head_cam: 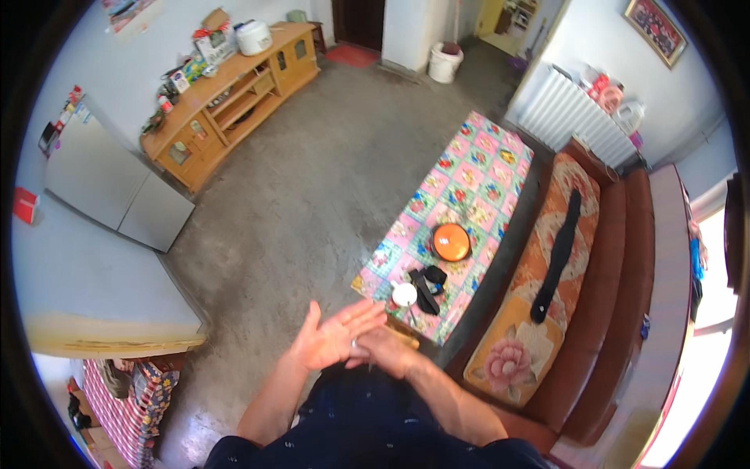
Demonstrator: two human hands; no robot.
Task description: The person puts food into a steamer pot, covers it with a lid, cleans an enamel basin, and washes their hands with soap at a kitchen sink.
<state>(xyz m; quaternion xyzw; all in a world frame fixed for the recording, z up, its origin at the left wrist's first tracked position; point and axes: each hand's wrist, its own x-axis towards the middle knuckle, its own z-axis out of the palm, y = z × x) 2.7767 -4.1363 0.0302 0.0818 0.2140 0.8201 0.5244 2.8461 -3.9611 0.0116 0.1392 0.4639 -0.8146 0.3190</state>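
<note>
My left hand (pixel 333 339) is held out in front of my body, palm up, thumb out to the side and fingers stretched toward the table. It holds nothing. Against its little-finger side lies my right hand (pixel 387 353), seen from the back, with its fingers partly hidden. A ring (pixel 354 343) shows where the hands meet; whose finger wears it is unclear. Just beyond stands a white mug (pixel 404 294) at the near end of a table covered with a patterned tablecloth (pixel 404 227). Beside the mug lie black straps (pixel 426 293). Farther back sits an orange-lidded pot (pixel 452 242).
A brown sofa (pixel 609 281) with floral covers runs along the right, a long black strap (pixel 559 258) on it. At left stand a refrigerator (pixel 99 170) and a wooden cabinet (pixel 234 120). Bare concrete floor (pixel 293 193) lies between. A white bucket (pixel 445 62) stands at the back.
</note>
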